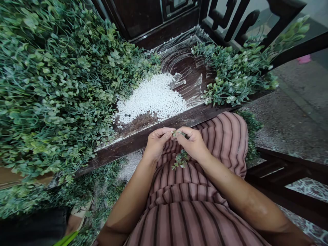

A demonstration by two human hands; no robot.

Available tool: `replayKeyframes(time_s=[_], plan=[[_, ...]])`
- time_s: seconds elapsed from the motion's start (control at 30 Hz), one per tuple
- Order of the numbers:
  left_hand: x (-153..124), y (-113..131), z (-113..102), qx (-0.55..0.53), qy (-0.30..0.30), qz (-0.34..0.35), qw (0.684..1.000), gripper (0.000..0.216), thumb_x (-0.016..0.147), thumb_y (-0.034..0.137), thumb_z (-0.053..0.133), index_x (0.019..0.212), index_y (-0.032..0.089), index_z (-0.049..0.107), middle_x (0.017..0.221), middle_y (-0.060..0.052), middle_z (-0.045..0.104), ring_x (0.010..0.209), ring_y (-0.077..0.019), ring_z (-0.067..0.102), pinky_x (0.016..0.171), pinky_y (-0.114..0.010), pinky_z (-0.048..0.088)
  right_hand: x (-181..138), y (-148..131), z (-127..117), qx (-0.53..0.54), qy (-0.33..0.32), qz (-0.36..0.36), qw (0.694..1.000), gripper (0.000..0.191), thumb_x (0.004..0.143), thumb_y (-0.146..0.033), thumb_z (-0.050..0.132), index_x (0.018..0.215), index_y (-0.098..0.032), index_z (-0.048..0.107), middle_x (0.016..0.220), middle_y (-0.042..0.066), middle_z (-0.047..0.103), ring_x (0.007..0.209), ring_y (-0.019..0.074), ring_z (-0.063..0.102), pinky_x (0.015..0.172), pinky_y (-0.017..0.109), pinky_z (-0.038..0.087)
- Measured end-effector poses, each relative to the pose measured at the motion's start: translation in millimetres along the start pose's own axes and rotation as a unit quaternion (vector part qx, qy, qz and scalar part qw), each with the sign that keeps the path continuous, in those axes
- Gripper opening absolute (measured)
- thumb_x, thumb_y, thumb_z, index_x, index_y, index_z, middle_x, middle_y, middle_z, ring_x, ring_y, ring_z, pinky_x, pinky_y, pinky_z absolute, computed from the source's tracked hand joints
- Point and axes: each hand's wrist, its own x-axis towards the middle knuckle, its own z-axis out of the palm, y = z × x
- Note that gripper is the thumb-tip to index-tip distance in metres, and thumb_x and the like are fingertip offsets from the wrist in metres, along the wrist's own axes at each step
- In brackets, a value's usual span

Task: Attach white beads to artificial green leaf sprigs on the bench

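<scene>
My left hand [157,141] and my right hand [192,142] meet over my lap, fingers pinched together on a small green artificial sprig [180,160]. The sprig's stem tip sits between both sets of fingertips, and its leaves hang down onto my striped skirt [194,201]. Just ahead, a heap of small white beads [153,97] lies on a dark wooden seat [164,124].
A big mass of artificial green foliage [53,85] covers the left side of the seat. A smaller pile of sprigs [235,71] lies at the right by the carved dark wood armrest [238,17]. More sprigs lie on the speckled floor [289,119]. Another dark wooden piece [284,171] stands at my right.
</scene>
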Motion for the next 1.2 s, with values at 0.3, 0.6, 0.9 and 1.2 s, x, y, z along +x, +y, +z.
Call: replayKeyframes(time_s=[0.3, 0.6, 0.9, 1.2], plan=[[-2.0, 13.7, 4.3, 0.064, -0.037, -0.002, 0.997, 0.019, 0.053, 0.03, 0.079, 0.063, 0.016, 0.071, 0.064, -0.002, 0.067, 0.057, -0.0089, 0.055, 0.06, -0.022, 0.046, -3.2, 0.2, 0.6, 0.007, 0.012, 0.027, 1.0, 0.02, 0.072, -0.029, 0.05, 0.057, -0.017, 0.055, 0.052, -0.002, 0.05, 0.052, 0.0097, 0.041, 0.052, 0.022, 0.034], [-3.9, 19.1, 1.8, 0.076, -0.073, -0.046, 0.993, 0.021, 0.053, 0.029, 0.078, 0.065, 0.013, 0.071, 0.056, -0.002, 0.062, 0.05, -0.0077, 0.05, 0.05, -0.02, 0.041, -7.8, -1.6, 2.8, 0.075, 0.015, 0.071, 0.995, 0.019, 0.069, -0.028, 0.052, 0.054, -0.018, 0.055, 0.047, -0.004, 0.05, 0.048, 0.0096, 0.044, 0.048, 0.022, 0.033], [-8.2, 17.7, 3.3, 0.049, -0.08, -0.049, 0.994, 0.022, 0.053, 0.029, 0.079, 0.065, 0.012, 0.07, 0.051, 0.0, 0.058, 0.049, -0.0073, 0.049, 0.049, -0.02, 0.04, -7.5, -10.7, 4.5, 0.105, 0.032, 0.094, 0.989, 0.02, 0.066, -0.028, 0.053, 0.049, -0.017, 0.053, 0.043, -0.004, 0.049, 0.042, 0.0072, 0.039, 0.043, 0.02, 0.026], [-5.5, 12.8, 4.3, 0.057, -0.079, -0.011, 0.995, 0.021, 0.054, 0.031, 0.078, 0.064, 0.014, 0.071, 0.057, 0.0, 0.059, 0.05, -0.0073, 0.049, 0.049, -0.021, 0.04, -7.6, -3.2, 0.1, 0.09, -0.006, 0.065, 0.994, 0.019, 0.069, -0.026, 0.054, 0.054, -0.016, 0.056, 0.051, -0.002, 0.056, 0.047, 0.0075, 0.041, 0.046, 0.021, 0.029]])
